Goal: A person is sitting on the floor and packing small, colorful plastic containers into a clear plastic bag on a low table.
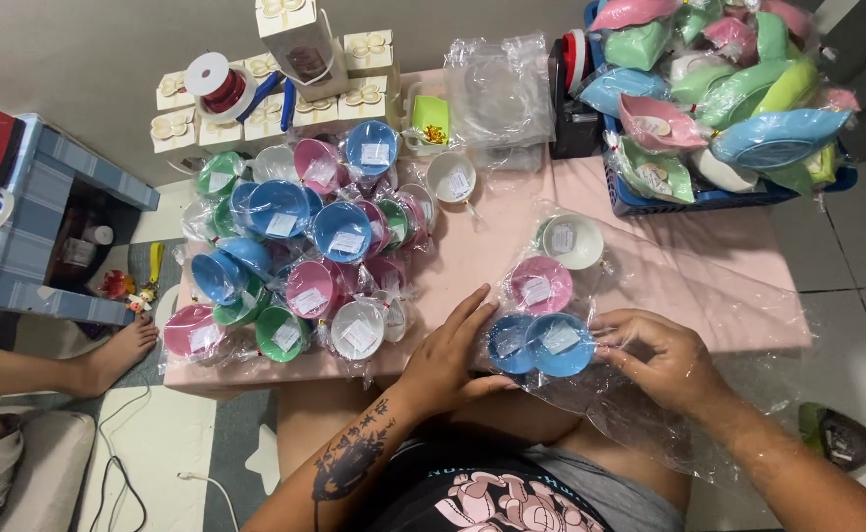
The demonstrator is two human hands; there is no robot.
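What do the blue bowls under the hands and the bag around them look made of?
Blue bowls: likely plastic, given their smooth, uniform colour and soft sheen. Bag: thin clear plastic film, see-through, crinkled and glinting. Left hand and right hand rest on it.

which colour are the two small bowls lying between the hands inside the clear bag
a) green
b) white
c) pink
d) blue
d: the two small bowls between the left hand and the right hand are both blue, wrapped in the clear bag, while a pink bowl and a white bowl lie farther up the pink table.
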